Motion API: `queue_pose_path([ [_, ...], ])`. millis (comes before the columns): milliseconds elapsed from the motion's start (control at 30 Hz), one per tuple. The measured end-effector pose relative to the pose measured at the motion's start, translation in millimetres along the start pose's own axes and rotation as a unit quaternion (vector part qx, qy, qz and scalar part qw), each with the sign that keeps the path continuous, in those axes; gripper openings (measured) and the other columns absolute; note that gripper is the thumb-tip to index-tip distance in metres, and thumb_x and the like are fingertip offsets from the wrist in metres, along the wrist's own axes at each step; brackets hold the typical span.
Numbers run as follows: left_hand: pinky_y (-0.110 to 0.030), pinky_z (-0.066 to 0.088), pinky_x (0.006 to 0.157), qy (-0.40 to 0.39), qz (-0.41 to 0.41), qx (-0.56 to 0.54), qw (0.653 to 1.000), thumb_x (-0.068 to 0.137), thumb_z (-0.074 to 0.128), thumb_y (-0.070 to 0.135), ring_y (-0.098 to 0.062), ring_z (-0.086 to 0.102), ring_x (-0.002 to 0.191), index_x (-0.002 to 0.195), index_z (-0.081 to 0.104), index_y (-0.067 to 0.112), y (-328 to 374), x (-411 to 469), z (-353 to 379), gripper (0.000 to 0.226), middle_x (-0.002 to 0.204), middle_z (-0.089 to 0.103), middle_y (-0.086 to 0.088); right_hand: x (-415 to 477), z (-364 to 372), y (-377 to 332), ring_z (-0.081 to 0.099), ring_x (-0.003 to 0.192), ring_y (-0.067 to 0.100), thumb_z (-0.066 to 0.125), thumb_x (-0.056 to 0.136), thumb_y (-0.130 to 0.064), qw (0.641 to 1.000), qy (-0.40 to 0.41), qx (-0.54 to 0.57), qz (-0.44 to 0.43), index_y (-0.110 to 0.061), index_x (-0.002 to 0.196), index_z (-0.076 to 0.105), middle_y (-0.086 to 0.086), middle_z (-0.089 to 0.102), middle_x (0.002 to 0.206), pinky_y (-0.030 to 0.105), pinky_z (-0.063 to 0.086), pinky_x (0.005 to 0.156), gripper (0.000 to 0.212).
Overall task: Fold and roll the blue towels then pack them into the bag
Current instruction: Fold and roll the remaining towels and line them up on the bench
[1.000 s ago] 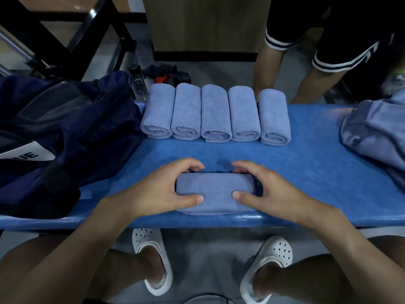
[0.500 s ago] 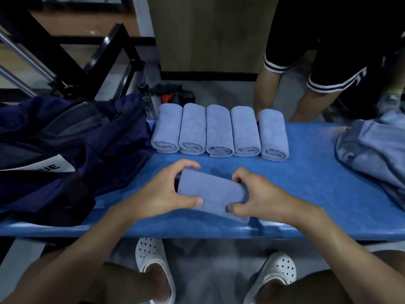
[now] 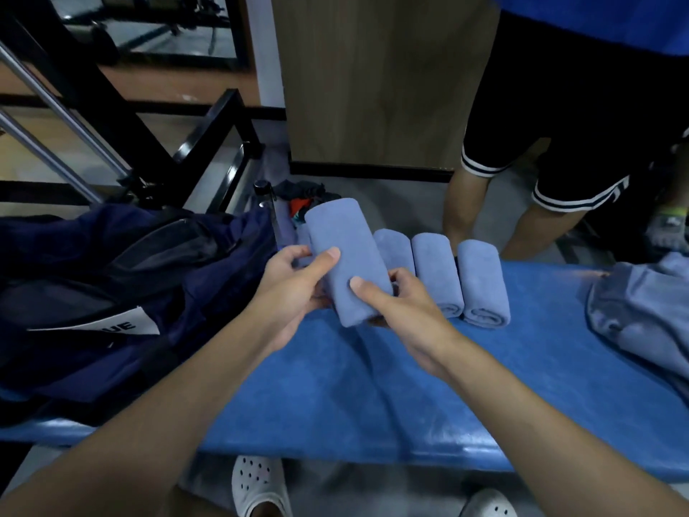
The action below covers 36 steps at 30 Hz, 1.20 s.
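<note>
A rolled blue towel [image 3: 345, 255] is held up above the blue bench [image 3: 373, 386], turned lengthwise away from me. My left hand [image 3: 294, 281] grips its left side with the thumb on top. My right hand [image 3: 399, 304] grips its right side near the lower end. Behind it several rolled blue towels [image 3: 458, 278] lie side by side at the bench's far edge, some hidden by the held roll. The dark navy bag [image 3: 123, 292] lies open on the bench's left end.
A heap of unfolded blue towels [image 3: 645, 319] lies on the bench's right end. A person in black shorts [image 3: 551, 136] stands behind the bench. A black metal frame [image 3: 156, 136] and a wooden panel [image 3: 373, 80] stand beyond. A bottle [image 3: 266, 203] stands by the bag.
Both hands lifted the rolled towel off the bench's front edge and turned it from crosswise to lengthwise, carrying it up toward the row of rolls. The camera tilted upward.
</note>
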<state>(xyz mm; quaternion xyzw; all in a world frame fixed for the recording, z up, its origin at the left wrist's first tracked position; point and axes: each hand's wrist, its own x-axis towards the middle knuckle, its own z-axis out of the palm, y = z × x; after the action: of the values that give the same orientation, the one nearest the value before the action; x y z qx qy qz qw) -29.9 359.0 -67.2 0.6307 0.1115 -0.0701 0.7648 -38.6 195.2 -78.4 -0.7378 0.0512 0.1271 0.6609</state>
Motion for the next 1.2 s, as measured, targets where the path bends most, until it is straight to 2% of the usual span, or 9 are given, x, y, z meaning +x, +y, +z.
queue_pose_path([
  [100,-0.054,0.060,0.081,0.038,0.015,0.076,0.996,0.095,0.067,0.027,-0.035,0.073,0.093,0.112,0.062,-0.001,16,30,-7,0.034,0.108,0.072,-0.020,25,2,-13,0.060,0.086,0.009,0.067,0.087,-0.046,0.997,0.017,-0.059,-0.037,-0.021,0.110,0.054,-0.004,0.062,0.102,0.024,0.048,0.073,0.037],
  [200,-0.046,0.050,0.070,0.029,0.016,0.180,0.983,0.080,0.074,0.043,-0.025,0.058,0.079,0.091,0.063,0.009,26,61,-14,0.037,0.091,0.060,-0.007,54,2,-24,0.060,0.090,0.015,0.069,0.088,-0.034,0.995,0.029,-0.083,-0.049,-0.025,0.121,0.050,0.003,0.062,0.109,0.032,0.052,0.080,0.040],
  [267,-0.041,0.042,0.069,0.014,0.011,0.228,0.974,0.078,0.072,0.043,-0.021,0.051,0.080,0.096,0.058,0.021,25,78,-16,0.031,0.091,0.054,-0.002,68,6,-27,0.059,0.085,0.017,0.072,0.086,-0.024,0.994,0.009,-0.096,-0.050,-0.023,0.123,0.052,0.005,0.061,0.111,0.035,0.053,0.085,0.042],
  [400,-0.039,0.051,0.066,0.057,0.030,0.271,0.960,0.095,0.064,0.026,-0.023,0.057,0.076,0.090,0.063,0.010,24,97,-11,0.017,0.084,0.059,-0.012,86,12,-27,0.056,0.094,0.014,0.071,0.087,-0.020,0.987,0.008,-0.142,-0.081,-0.017,0.125,0.056,-0.001,0.053,0.109,0.026,0.048,0.084,0.041],
  [500,-0.030,0.038,0.055,0.067,0.030,0.297,0.952,0.098,0.058,0.020,-0.021,0.044,0.067,0.093,0.061,0.009,22,102,-8,0.012,0.077,0.050,-0.011,92,14,-25,0.056,0.108,0.014,0.069,0.089,-0.023,0.979,0.001,-0.180,-0.096,-0.017,0.126,0.059,-0.001,0.049,0.122,0.026,0.047,0.096,0.039],
  [667,-0.025,0.033,0.051,0.080,0.025,0.269,0.960,0.100,0.055,0.016,-0.021,0.042,0.062,0.102,0.054,0.015,18,109,-9,0.003,0.078,0.049,-0.009,94,19,-26,0.053,0.104,0.011,0.069,0.088,-0.020,0.971,-0.008,-0.199,-0.130,-0.019,0.125,0.061,-0.005,0.042,0.121,0.023,0.044,0.096,0.037],
  [833,-0.030,0.039,0.070,0.066,0.066,0.355,0.930,0.098,0.053,0.014,-0.019,0.047,0.077,0.094,0.056,0.015,11,111,-9,0.005,0.084,0.049,-0.008,97,23,-19,0.044,0.122,0.017,0.070,0.087,-0.021,0.946,-0.017,-0.278,-0.164,-0.016,0.129,0.060,-0.003,0.041,0.131,0.028,0.037,0.107,0.043],
  [1000,-0.024,0.040,0.081,0.049,0.098,0.414,0.904,0.098,0.057,0.016,-0.017,0.053,0.090,0.127,0.056,0.013,11,106,-10,0.029,0.114,0.060,-0.010,97,21,-17,0.039,0.131,0.020,0.069,0.088,-0.023,0.938,-0.025,-0.302,-0.171,-0.013,0.131,0.058,0.000,0.042,0.140,0.035,0.032,0.113,0.046],
  [1200,-0.026,0.043,0.089,0.056,0.081,0.435,0.895,0.100,0.054,0.019,-0.024,0.059,0.105,0.134,0.053,0.012,11,103,-13,0.035,0.124,0.062,-0.015,92,19,-20,0.040,0.134,0.015,0.064,0.092,-0.021,0.936,-0.045,-0.302,-0.175,-0.011,0.135,0.055,0.000,0.042,0.147,0.009,0.025,0.096,0.045],
])
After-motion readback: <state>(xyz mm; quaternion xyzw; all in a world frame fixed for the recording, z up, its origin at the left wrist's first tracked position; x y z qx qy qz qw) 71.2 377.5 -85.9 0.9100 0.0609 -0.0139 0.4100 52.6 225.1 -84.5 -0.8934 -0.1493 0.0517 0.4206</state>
